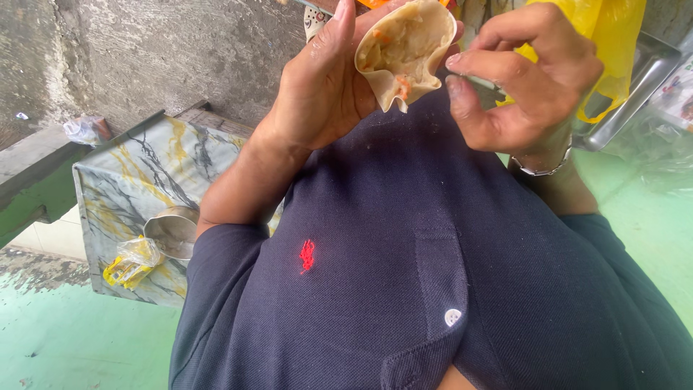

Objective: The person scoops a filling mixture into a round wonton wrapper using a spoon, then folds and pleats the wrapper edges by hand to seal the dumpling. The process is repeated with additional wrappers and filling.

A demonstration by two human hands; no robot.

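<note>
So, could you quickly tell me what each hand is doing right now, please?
Left hand: holding a filled dumpling wrapper.
Right hand: fingers curled, holding nothing.

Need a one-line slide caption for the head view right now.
Left hand cradles an open filled dough wrapper while the right hand curls beside its edge, above a dark polo shirt.

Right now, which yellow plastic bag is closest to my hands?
The large yellow bag just behind your right hand; the small crumpled one lies far off beside the steel cup on the marbled table.

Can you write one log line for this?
left hand: cups filled dough wrapper | right hand: fingers by its edge | nearby: steel bowl
</note>
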